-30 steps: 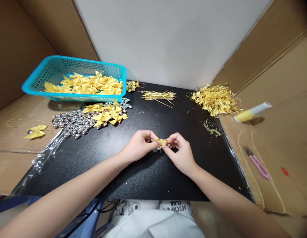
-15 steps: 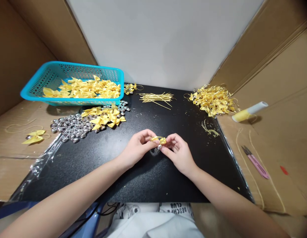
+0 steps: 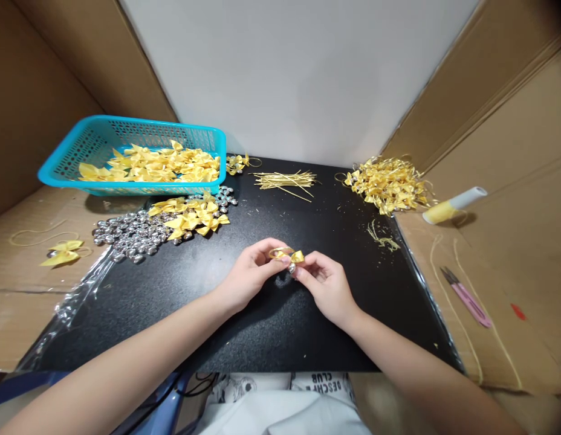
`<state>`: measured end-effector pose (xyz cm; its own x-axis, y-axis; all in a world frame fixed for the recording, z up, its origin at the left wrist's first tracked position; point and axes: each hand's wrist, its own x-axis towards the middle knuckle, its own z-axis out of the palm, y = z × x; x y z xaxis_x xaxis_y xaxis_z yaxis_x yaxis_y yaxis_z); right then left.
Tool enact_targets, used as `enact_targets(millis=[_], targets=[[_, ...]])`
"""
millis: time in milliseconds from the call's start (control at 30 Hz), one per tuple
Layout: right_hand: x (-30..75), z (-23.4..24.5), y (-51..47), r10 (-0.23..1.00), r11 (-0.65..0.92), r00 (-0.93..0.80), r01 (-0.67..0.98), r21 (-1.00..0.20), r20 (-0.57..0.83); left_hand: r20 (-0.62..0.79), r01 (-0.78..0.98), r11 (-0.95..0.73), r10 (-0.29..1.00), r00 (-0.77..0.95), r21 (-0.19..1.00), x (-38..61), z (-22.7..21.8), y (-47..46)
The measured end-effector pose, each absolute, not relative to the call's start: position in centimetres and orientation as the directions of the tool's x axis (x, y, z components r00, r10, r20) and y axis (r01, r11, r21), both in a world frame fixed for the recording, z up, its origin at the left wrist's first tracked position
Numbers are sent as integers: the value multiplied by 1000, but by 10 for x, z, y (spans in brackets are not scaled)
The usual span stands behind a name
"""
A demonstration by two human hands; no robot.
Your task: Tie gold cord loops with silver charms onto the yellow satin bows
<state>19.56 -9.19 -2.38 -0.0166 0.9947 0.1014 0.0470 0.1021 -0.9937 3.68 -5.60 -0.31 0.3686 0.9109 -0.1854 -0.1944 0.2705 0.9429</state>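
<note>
Between my hands, above the middle of the black tabletop [image 3: 262, 326], is a yellow ribbon bow [image 3: 297, 257] with a gold cord loop. A silver bell [image 3: 292, 267] hangs just under the bow. My left hand [image 3: 259, 266] pinches the bow's left side between thumb and forefinger, the cord loop resting by the fingers. My right hand [image 3: 328, 284] is closed at the bow's right side, its thumb tip by the bell. The fingers partly hide how bow, cord and bell join.
A blue basket [image 3: 222, 154] of yellow bows stands back left, with silver bells [image 3: 135, 232] and loose bows [image 3: 199, 217] before it. Gold cords [image 3: 285, 180] lie at the back; finished bows [image 3: 389, 184] are heaped back right. Pink snips [image 3: 466, 297] and a tube [image 3: 455, 205] lie right.
The bow has turned slightly in my fingers, and its cord loop now shows more clearly on the left. My right hand has shifted slightly downward.
</note>
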Motion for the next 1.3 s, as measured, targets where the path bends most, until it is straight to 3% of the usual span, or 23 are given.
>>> enact_targets(millis=[267, 500, 800, 1000, 1300], targets=[[194, -26, -93, 998, 63, -19, -58, -996, 64, -198, -265, 315, 900, 387, 911, 37, -10, -56], [194, -22, -94, 998, 45, -44, -54, -998, 47, -174, -252, 280, 912, 371, 926, 37, -11, -56], [207, -9, -94, 960, 280, -92, 321, -905, 264, -127, -148, 193, 921, 369, 970, 33, -1, -54], [211, -5, -95, 935, 353, -122, 390, -851, 332, -80, -158, 160, 903, 422, 974, 32, 0, -54], [215, -3, -94, 904, 424, -161, 471, -774, 397, -120, -189, 223, 890, 439, 956, 32, -4, -54]])
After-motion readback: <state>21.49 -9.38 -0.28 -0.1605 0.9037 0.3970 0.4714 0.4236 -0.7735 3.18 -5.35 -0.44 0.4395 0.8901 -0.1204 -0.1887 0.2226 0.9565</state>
